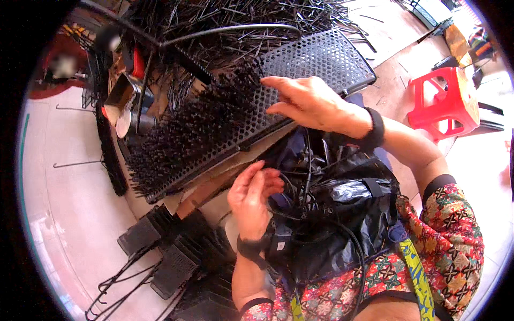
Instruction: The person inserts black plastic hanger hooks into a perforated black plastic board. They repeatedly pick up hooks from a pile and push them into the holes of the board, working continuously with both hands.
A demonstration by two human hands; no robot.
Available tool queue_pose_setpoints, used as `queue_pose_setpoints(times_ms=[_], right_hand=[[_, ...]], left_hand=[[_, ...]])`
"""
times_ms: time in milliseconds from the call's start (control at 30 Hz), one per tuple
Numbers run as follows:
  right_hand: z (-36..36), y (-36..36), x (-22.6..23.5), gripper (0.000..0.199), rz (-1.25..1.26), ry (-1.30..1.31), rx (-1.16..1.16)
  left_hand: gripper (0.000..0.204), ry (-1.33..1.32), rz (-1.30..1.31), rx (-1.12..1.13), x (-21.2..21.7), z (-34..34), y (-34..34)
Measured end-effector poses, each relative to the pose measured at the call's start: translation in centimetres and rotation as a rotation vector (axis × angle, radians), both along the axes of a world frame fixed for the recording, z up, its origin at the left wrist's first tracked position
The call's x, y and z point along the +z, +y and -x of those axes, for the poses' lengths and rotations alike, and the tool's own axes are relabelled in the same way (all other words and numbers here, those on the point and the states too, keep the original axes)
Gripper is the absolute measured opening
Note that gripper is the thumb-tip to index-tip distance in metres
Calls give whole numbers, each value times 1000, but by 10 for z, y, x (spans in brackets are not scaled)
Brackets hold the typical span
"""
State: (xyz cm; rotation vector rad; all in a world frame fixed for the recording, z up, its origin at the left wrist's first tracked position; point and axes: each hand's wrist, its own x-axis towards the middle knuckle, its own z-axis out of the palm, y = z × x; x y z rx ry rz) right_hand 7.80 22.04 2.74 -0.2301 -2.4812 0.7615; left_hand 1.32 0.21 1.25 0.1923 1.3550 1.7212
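**Parted fingers (284, 85), sticks close**

Right hand (316, 104): wide, beside upright black sticks (187, 134). Left hand (251, 200): half-curled, grip can't tell; off near edge of perforated board (326, 56). Sticks crowd board's left end; a brushing hand could tip loose ones.

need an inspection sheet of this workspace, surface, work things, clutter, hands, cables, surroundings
Surface: perforated black board, bare toward its right end
Work things: dark bristly pieces packed upright on the board's left part
Clutter: heap of loose dark strips beyond the board
Hands: right hand over the board, thumb and finger apart; left hand near its front edge, grip unclear
Cables: black cable across the lap
Surroundings: red stool at right
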Motion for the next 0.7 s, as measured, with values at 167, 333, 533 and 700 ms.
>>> queue_pose_setpoints(times_ms=[167,333,533,700], right_hand=[[-66,42,9,26,218,94,-102],[-118,65,22,19,697,89,-278],[-156,74,6,14,1004,87,-305],[-167,70,-2,15,1080,30,-236]], left_hand=[[25,313,-90,100,65,13,7],[23,620,-215,23,138,31,63],[23,909,-3,-262,169,46,186],[26,1080,253,-631,137,80,290]])
